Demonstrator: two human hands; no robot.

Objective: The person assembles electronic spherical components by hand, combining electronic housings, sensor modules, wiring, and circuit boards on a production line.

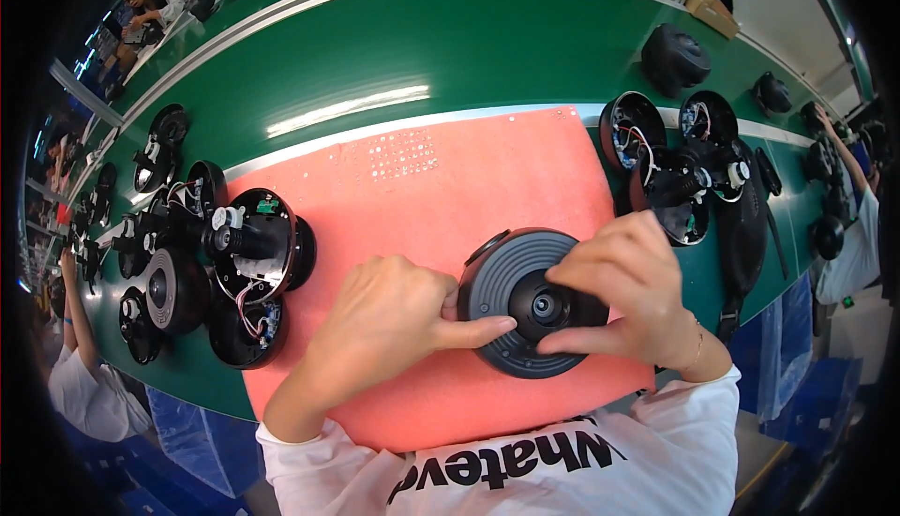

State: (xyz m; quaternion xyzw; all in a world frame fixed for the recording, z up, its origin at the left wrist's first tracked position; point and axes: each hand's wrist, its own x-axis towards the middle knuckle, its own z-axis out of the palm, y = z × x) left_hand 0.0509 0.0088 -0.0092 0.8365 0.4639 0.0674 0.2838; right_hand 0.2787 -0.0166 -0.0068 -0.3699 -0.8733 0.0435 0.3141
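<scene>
A round black camera housing (pixel 502 282) with a ridged grey face lies on the pink mat (pixel 394 221), its lens in the middle pointing up. My left hand (pixel 380 324) grips the left side of the housing, thumb laid over its face and fingers curled at the rim. My right hand (pixel 628 282) is closed around the raised centre piece, thumb and fingers on either side of the lens (pixel 543 306). Rows of tiny shiny parts (pixel 405 155) lie toward the mat's far edge.
Opened black housings (pixel 258 244) with wires and boards crowd the left of the mat. More opened housings (pixel 647 164) and a black power tool (pixel 743 235) lie at the right. A closed black unit (pixel 675 59) sits farther back on the green table (pixel 469 38). Other people work at both sides.
</scene>
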